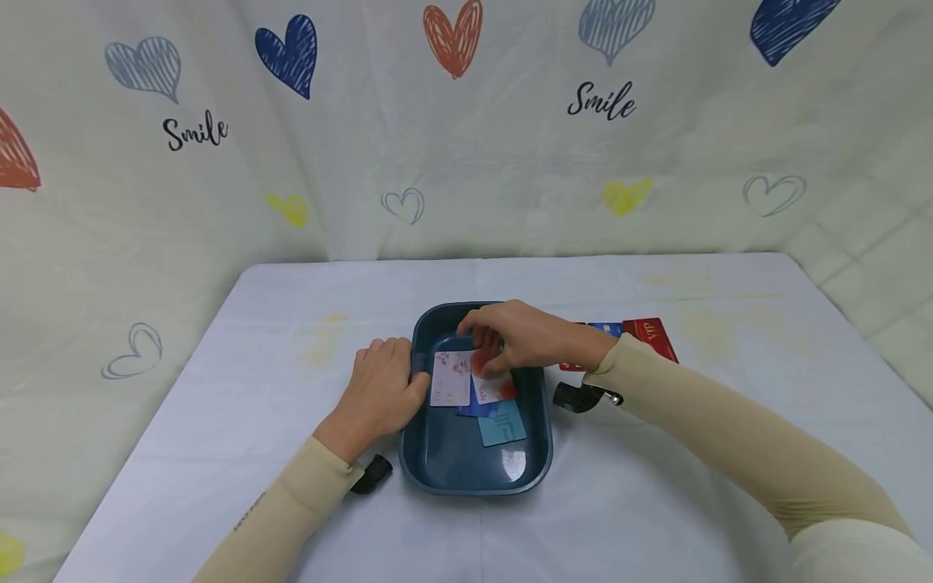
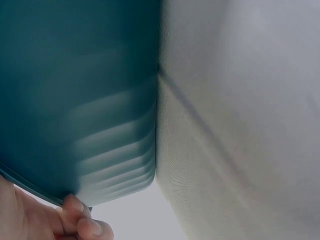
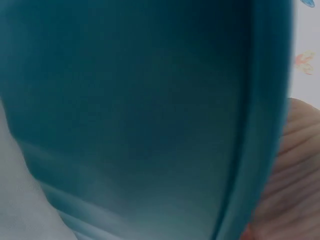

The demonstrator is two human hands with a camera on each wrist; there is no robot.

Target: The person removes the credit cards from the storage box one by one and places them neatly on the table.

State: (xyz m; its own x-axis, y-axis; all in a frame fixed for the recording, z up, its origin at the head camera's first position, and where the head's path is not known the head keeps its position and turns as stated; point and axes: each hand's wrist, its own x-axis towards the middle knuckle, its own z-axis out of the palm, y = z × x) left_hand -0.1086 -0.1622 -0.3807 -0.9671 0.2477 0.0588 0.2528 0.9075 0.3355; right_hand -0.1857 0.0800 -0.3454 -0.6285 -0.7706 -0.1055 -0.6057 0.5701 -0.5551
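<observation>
A dark blue plastic tray [image 1: 477, 479] stands on the table. My left hand [image 1: 382, 385] grips its left rim; in the left wrist view, curled fingertips [image 2: 75, 205] show at the rim. Over the tray's upper part, my right hand [image 1: 510, 334] pinches a white card with red patches [image 1: 487, 392]. Beside that card lies a pale pink-white card [image 1: 449, 389]. A blue card [image 1: 470, 409] and a light blue card [image 1: 503, 429] lie partly overlapped below. In the right wrist view, the tray wall [image 3: 130, 125] hides most of my right hand [image 3: 295, 175].
Right of the tray, a red card [image 1: 652, 334] and a blue card [image 1: 605, 328] lie on the white-covered table [image 1: 291, 356], along with others partly hidden by my right forearm. A curtain with printed hearts [image 1: 510, 162] hangs behind the table.
</observation>
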